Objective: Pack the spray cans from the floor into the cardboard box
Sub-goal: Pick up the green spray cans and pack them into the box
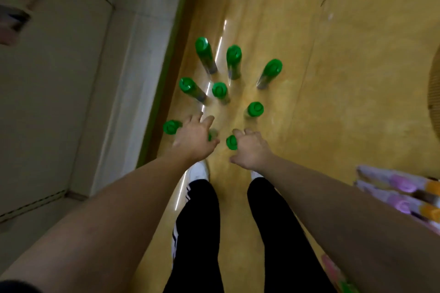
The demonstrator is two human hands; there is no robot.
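Spray cans [220, 90] are standing upright by the floor's [309, 78] left edge, left hand [195, 138] spreading wide over one, right hand [250, 150] curling at another's cap, grip unclear; probably light, slick, tippy, so grasping mid-body is looking safest.

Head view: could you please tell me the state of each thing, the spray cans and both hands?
seven spray cans: upright on the floor, green caps on.
can under left hand: upright, mostly hidden by the hand.
can at right hand: upright, cap on, beside the curled fingers.
left hand: fingers spread, over its can, no grip visible.
right hand: fingers curled at the cap; grip unclear.
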